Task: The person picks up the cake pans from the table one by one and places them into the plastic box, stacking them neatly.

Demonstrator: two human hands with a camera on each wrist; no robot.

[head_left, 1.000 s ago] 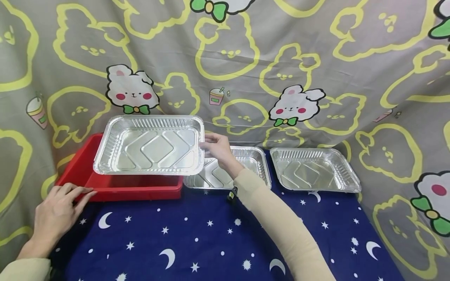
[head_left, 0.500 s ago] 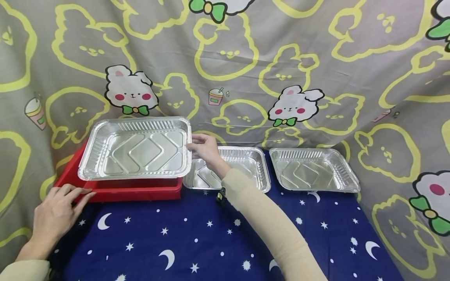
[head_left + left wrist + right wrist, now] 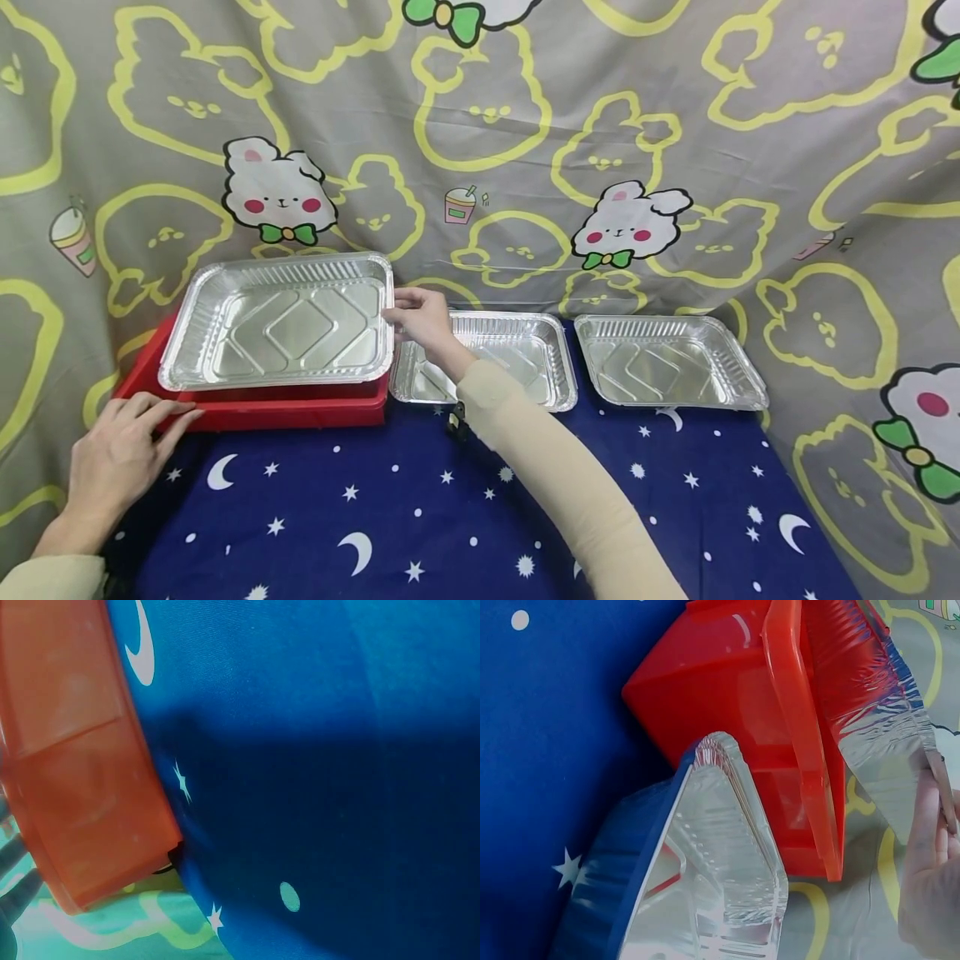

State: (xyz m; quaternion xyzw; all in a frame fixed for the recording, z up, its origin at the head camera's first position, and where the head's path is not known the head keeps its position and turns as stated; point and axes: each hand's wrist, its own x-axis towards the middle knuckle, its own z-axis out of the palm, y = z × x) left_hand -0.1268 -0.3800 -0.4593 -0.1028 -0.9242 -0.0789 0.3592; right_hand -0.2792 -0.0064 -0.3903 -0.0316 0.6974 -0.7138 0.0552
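Observation:
My right hand (image 3: 426, 325) pinches the right rim of a silver foil tray (image 3: 300, 329), thumb on the inside. The tray tilts over the red plastic bin (image 3: 292, 413) at the left of the table and covers most of its opening. In the right wrist view, the held foil tray (image 3: 885, 727) dips past the rim of the red bin (image 3: 712, 705), with my fingers (image 3: 928, 825) on its edge. My left hand (image 3: 120, 454) holds the bin's front left rim between thumb and fingers. The left wrist view catches its fingers (image 3: 21, 892) by the bin's wall (image 3: 90, 802).
A second foil tray (image 3: 525, 358) stands right beside the bin, partly behind my right wrist. Farther right is a third foil tray (image 3: 671, 367). All stand on a dark blue star-and-moon cloth (image 3: 420, 542). A grey cartoon-print curtain (image 3: 510, 208) hangs close behind them.
My right hand has carried the foil tray left and slightly down over the red bin. The left hand keeps its place on the rim.

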